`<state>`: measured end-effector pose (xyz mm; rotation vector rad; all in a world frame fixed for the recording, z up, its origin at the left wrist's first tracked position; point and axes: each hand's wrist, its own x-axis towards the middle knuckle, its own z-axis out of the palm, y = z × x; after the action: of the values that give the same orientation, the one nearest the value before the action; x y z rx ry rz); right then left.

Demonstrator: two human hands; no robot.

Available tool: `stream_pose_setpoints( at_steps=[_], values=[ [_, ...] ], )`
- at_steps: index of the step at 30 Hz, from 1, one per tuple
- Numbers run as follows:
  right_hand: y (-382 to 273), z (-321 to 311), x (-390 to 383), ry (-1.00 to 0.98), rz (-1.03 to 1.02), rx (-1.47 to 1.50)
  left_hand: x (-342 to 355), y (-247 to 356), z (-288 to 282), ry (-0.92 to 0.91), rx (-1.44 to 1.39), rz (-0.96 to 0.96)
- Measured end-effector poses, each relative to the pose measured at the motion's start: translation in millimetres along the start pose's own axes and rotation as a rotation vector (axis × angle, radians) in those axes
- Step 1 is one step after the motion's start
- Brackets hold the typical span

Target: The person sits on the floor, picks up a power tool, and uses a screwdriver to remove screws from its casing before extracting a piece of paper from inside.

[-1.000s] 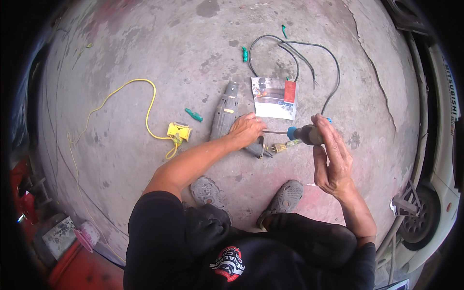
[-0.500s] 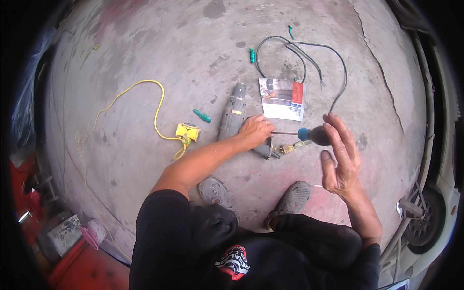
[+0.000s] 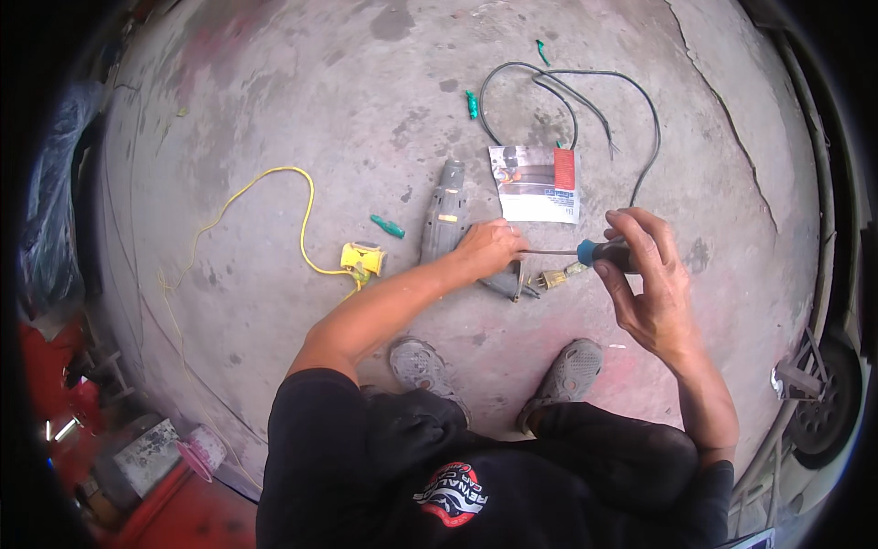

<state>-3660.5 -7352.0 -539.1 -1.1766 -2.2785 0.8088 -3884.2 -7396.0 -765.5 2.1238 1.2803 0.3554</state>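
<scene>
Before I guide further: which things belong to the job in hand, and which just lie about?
In use:
Grey cylindrical power tool, under the left hand
Black-handled, blue-collared screwdriver, at the right hand

Seemingly just lying about:
White-and-red rectangular packet
Black looped cable
Yellow cord with boxy fitting
Crumpled green strips

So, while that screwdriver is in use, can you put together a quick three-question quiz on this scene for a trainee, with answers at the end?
1. Multiple choice: which tool is at the right hand?
A) a hammer
B) a screwdriver
C) a wrench

2. True or false: the yellow connector lies to the left of the grey power tool.

3. Fill the blank: the screwdriver's shaft runs from its handle toward the ____ hand.

Key:
1. B
2. True
3. left
</scene>
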Motion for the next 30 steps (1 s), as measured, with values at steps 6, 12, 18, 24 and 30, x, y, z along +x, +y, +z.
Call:
stream_pose_setpoints(
  at_steps=[6, 12, 18, 24, 30],
  values=[
    [-3.7, -23.1, 2.8, -0.105, -0.064, 0.181, 0.4, -6.7, -0.1, -0.008, -0.023, 0.060],
    [17.7, -54.1, 13.5, 0.281, -0.129, 0.130, 8.8, 3.4, 4.2, -0.084, 0.259, 0.053],
    [37.4, -64.2, 3.2, 0.309, -0.063, -0.026, 50.2, 27.1, -5.1, 0.018, 0.062, -0.188],
    [51.1, -64.3, -3.1, 0.313, 0.002, 0.006, 87.0, -16.8, -3.5, 0.070, 0.025, -0.199],
    [53.1, -58.1, -10.0, 0.334, 0.039, 0.031, 80.0, -28.0, -9.9, 0.237, -0.048, -0.273]
  ],
)
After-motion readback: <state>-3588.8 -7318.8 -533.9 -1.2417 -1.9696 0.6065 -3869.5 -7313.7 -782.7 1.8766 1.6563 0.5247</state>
